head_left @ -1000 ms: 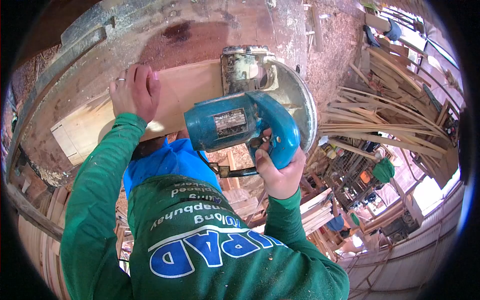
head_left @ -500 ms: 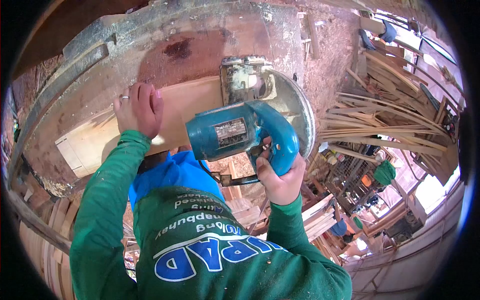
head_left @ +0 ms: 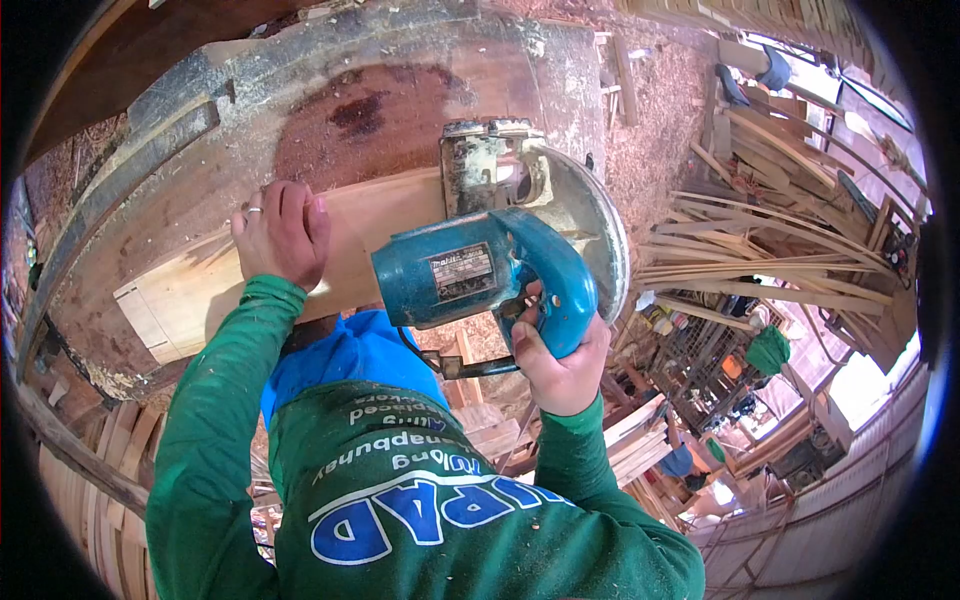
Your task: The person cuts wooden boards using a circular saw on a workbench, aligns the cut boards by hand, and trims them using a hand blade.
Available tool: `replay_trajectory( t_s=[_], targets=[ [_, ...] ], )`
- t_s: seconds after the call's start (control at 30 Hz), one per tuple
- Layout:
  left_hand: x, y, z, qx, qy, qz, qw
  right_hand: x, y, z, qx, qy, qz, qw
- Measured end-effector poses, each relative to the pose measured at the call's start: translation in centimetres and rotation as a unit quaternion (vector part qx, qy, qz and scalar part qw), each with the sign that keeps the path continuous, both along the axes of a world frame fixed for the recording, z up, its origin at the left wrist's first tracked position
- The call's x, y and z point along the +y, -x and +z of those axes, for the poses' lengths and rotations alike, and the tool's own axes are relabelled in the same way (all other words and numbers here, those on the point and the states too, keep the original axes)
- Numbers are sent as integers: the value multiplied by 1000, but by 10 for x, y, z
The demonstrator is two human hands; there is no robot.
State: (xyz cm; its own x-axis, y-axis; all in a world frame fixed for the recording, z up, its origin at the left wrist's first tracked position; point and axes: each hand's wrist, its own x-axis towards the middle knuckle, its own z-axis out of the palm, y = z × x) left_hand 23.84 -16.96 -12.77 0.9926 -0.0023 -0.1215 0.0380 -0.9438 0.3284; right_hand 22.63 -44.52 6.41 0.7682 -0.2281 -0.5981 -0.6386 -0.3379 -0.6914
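My right hand (head_left: 562, 365) is wrapped around the rear handle of a teal circular saw (head_left: 450, 265). Its worn metal base (head_left: 482, 170) sits over the right end of a pale wooden board (head_left: 375, 210), and the round blade guard (head_left: 590, 220) faces right. Part of the board is hidden under the saw. Farther left, my left hand (head_left: 283, 235), with a ring on one finger, grips the board, its bent fingers at the far edge. Pencil lines mark the board's left end. A black cord (head_left: 475, 367) runs from the saw beneath my right hand.
The board lies on a stained wooden worktable (head_left: 400, 120) with a raised curved strip (head_left: 140, 165) at its left. Thin wood strips (head_left: 760, 250) are piled at the right. Another person (head_left: 678, 455) is partly visible farther off, at lower right.
The whole view shifts slightly. My left hand stays on the board and my right hand keeps its hold on the circular saw, with no clear movement of the saw along the board.
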Motion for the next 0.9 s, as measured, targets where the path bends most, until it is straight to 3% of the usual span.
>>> replay_trajectory(
  t_s=[0.57, 0.77, 0.9],
  targets=[
    [-1, 3, 0, 0, 4, 7, 1000, -1, -7, 2, 16, 17, 22, 999],
    [-3, 6, 0, -6, -3, 8, 1000, -1, -8, -2, -46, 24, 63, 997],
    [-3, 9, 1, -8, 0, 8, 1000, -4, -6, 0, -11, 20, 50, 998]
  ],
)
